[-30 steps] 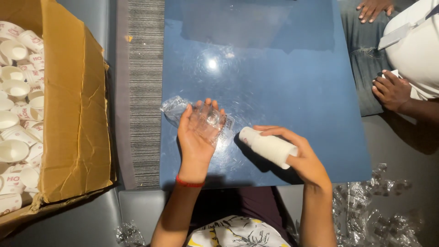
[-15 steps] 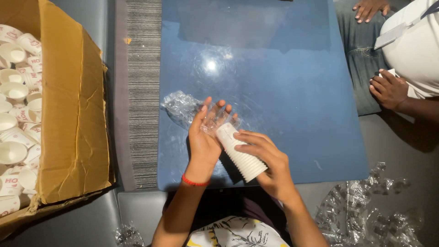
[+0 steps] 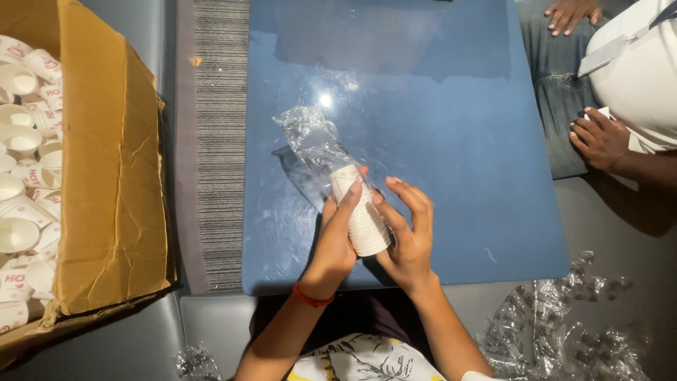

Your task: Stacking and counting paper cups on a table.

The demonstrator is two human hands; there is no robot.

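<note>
A stack of white paper cups [image 3: 362, 215] lies between both my hands above the near edge of the blue glass table [image 3: 458, 127]. The far end of the stack sits inside a clear plastic sleeve [image 3: 311, 141], which trails up and to the left over the table. My left hand [image 3: 337, 236], with a red band at the wrist, grips the stack from the left. My right hand [image 3: 407, 236] holds it from the right, fingers spread along the cups.
A large cardboard box [image 3: 106, 169] full of loose white paper cups [image 3: 21, 141] stands at the left. Crumpled clear plastic [image 3: 571, 324] lies at the lower right. Another person's hands [image 3: 599, 137] rest beyond the table's right edge.
My right hand brought the cup stack over to my left hand, which held the plastic sleeve. The stack's end now sits inside the sleeve and both hands grip it.
</note>
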